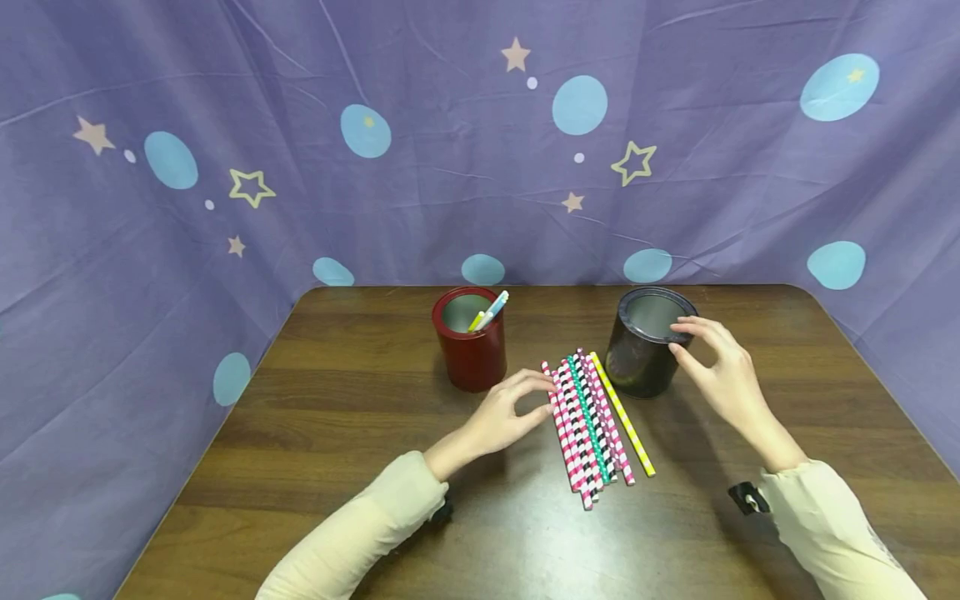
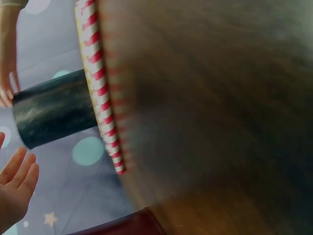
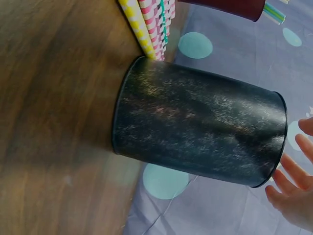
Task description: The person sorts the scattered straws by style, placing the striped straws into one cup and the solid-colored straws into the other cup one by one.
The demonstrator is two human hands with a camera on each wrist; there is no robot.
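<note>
A row of paper straws (image 1: 570,433), striped pink, black and green with white, lies side by side on the table. One yellow straw (image 1: 622,414) sits at the row's right edge. My left hand (image 1: 504,415) hovers at the left side of the row, thumb and fingers spread apart with nothing between them. My right hand (image 1: 726,379) is at the right rim of an upright black cup (image 3: 200,122), its fingertips right by the rim and its fingers loosely bent. In the left wrist view, part of the left hand (image 2: 17,188) shows beside the straws and the black cup.
Left of the straws stands a dark red cup (image 1: 476,367) holding several pens (image 1: 491,311). The wooden table (image 1: 315,400) ends at a purple curtain (image 1: 450,167) behind. A small black device (image 1: 748,498) is at the right sleeve's cuff.
</note>
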